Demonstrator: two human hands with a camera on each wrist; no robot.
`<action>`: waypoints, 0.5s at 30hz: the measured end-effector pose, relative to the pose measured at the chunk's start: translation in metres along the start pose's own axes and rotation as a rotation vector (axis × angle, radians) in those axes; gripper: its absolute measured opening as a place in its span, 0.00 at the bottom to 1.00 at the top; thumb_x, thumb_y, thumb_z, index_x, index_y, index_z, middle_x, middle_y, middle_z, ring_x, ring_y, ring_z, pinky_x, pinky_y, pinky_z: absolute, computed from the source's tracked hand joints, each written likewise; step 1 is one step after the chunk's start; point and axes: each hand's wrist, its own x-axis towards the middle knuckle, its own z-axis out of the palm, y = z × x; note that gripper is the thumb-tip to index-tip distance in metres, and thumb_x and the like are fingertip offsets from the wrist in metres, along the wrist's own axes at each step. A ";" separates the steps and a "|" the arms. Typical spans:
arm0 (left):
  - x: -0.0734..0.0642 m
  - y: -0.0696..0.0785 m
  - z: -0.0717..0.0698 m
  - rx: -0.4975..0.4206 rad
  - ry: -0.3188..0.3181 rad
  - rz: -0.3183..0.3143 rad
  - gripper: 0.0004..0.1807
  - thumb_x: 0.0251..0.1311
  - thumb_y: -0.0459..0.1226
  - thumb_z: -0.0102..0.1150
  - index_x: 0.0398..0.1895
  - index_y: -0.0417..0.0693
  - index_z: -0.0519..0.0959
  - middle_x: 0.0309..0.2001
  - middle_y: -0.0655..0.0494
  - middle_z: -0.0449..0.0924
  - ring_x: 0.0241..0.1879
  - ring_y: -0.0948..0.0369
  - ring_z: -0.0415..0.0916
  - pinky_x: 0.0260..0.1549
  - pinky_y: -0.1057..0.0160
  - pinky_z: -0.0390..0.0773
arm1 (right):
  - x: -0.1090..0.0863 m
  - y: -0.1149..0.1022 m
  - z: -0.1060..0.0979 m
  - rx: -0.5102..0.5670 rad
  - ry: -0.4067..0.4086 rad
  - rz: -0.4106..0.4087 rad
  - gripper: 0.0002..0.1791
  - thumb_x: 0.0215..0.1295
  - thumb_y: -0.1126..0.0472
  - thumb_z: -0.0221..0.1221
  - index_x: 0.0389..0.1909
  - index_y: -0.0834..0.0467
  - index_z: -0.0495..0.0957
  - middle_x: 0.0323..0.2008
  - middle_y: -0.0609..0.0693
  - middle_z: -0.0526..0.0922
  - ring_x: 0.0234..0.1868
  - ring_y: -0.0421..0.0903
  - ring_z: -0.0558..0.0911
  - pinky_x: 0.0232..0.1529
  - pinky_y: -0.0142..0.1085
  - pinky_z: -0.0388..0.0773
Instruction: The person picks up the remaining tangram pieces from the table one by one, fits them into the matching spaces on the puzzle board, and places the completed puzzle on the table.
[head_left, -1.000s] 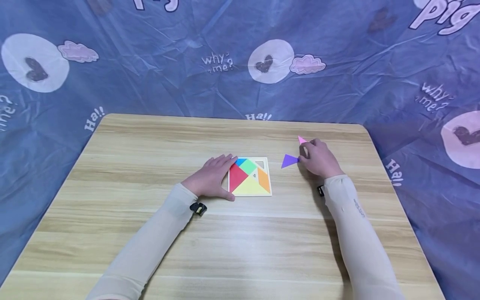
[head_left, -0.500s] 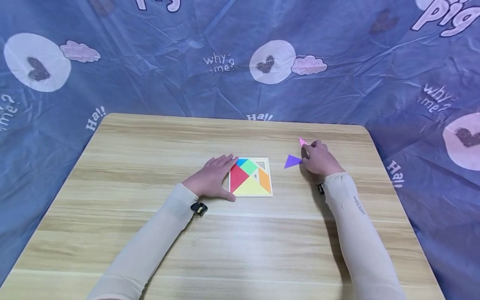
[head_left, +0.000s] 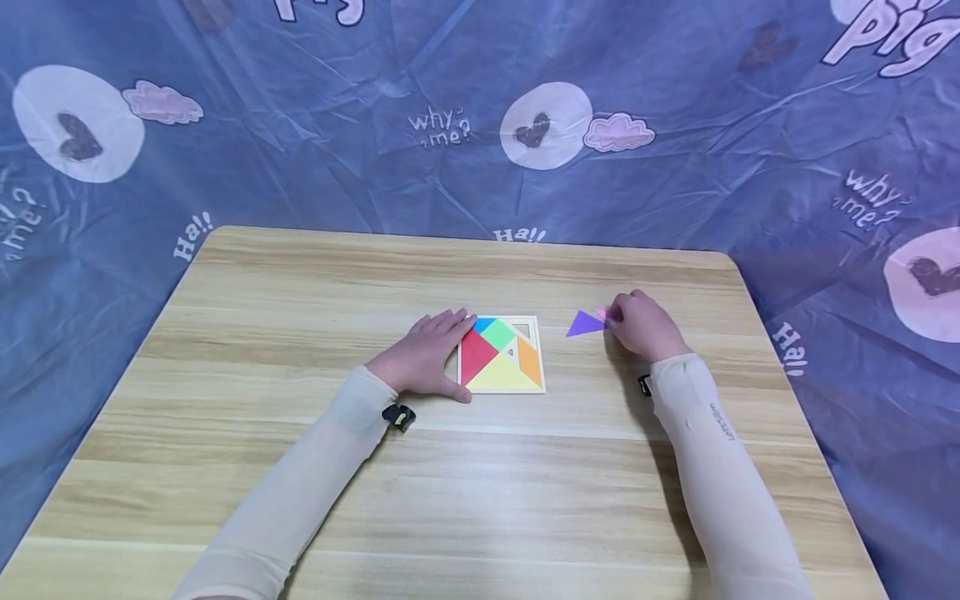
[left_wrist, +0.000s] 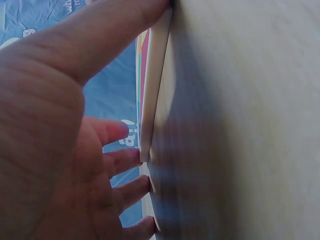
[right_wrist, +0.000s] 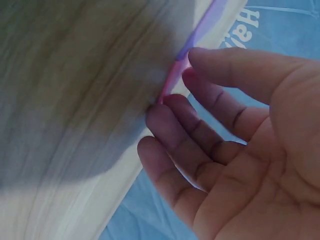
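A square tangram tray (head_left: 502, 392) lies mid-table with red, blue, green, yellow and orange pieces in it and uncovered slots at its upper right and centre. My left hand (head_left: 422, 357) rests along the tray's left side, fingers spread at the far corner, thumb at the near one. In the left wrist view, the thumb and fingertips meet the tray's side (left_wrist: 157, 75). To the right, my right hand (head_left: 643, 325) pinches a small pink triangle (head_left: 602, 314), mostly hidden by its fingers. The purple triangle (head_left: 585, 323) lies just left of those fingertips, overlapping the pink one in the head view.
The wooden table (head_left: 450, 492) has rounded far corners. Behind it and along the right hangs a blue printed cloth (head_left: 337, 150). Both forearms, in pale sleeves (head_left: 300, 483), reach in from the near side.
My right hand has drawn the pink triangle toward me, up beside the purple triangle. The purple triangle has shifted slightly. My left hand stays in place on the tray.
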 end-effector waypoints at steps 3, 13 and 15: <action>0.000 -0.001 0.000 -0.002 -0.004 0.000 0.71 0.46 0.67 0.74 0.85 0.52 0.43 0.85 0.52 0.40 0.83 0.48 0.38 0.80 0.46 0.40 | -0.002 0.000 -0.001 0.037 -0.005 0.023 0.13 0.71 0.63 0.61 0.47 0.70 0.78 0.44 0.68 0.82 0.44 0.62 0.81 0.52 0.58 0.77; 0.000 -0.001 -0.001 -0.005 -0.014 -0.003 0.71 0.47 0.67 0.74 0.85 0.52 0.42 0.85 0.53 0.40 0.83 0.49 0.37 0.81 0.47 0.39 | -0.007 -0.004 -0.003 0.022 -0.001 -0.004 0.13 0.70 0.67 0.57 0.47 0.72 0.84 0.46 0.70 0.86 0.48 0.66 0.83 0.58 0.60 0.76; 0.000 -0.001 -0.001 -0.005 -0.014 -0.005 0.71 0.47 0.67 0.74 0.85 0.52 0.41 0.85 0.53 0.40 0.83 0.49 0.37 0.81 0.47 0.39 | -0.008 -0.005 -0.003 0.018 -0.001 0.007 0.14 0.72 0.67 0.57 0.48 0.72 0.84 0.47 0.70 0.85 0.49 0.67 0.83 0.59 0.60 0.76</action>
